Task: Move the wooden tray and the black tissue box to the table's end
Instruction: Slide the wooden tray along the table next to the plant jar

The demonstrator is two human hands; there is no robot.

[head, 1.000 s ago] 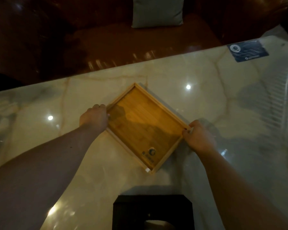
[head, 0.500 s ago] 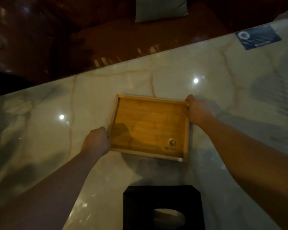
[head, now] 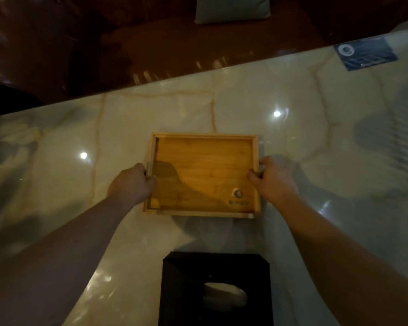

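Observation:
A shallow wooden tray [head: 205,165] with a small round logo in its near right corner lies square to me on the marble table [head: 222,109]. My left hand [head: 130,184] grips its left rim and my right hand [head: 273,180] grips its right rim, thumbs inside. Close to me at the bottom stands the black tissue box [head: 186,290], with a white tissue showing in its oval slot. Neither hand touches the box.
A blue card [head: 368,54] lies on the table at the far right. The table's far edge runs diagonally across the top; beyond it are a dark brown seat and a grey cushion [head: 231,8]. Light spots reflect off the glossy marble.
The tray has turned from a diagonal position to lie square to me. Both hands shifted along its rim to the middle of the left and right sides.

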